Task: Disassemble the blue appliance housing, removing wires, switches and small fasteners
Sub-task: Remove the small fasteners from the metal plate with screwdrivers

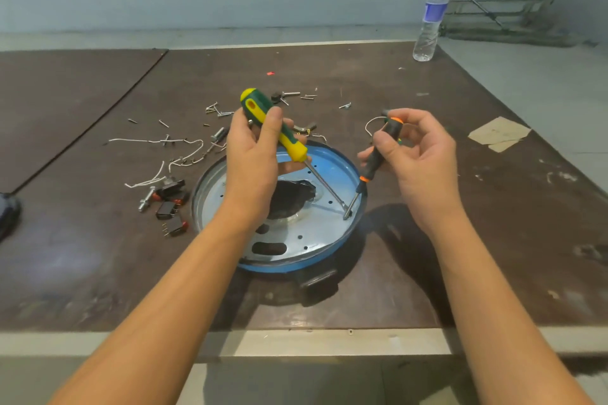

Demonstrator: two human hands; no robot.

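The dark worktable (98, 256) filled most of the frame. The blue housing (312, 233), a shallow round pan lying open side up, sat at its centre. The pan held a dark part (289, 197) in its middle; the rest of its floor showed only slots and holes.

The left hand (253, 158) was wrapped round the green-and-yellow screwdriver (273, 125). The right hand (421, 158) pinched the black-and-orange screwdriver (371, 164) between thumb and fingers. Both shafts slanted down and met at one spot by the pan's right wall, probably on a single fastener, though it was too small to make out.

The step looked like freeing that fastener. One tip would best brace it while the other turned. Pressure should run along the shaft so the tip did not skip. Neither hand steadied the pan, so it could slide.

At the upper right stood a capped water bottle (431, 16) with clear liquid inside, its level unclear. Left of the pan lay removed white wires (154, 141), black switches (171, 207) and loose screws (217, 110).
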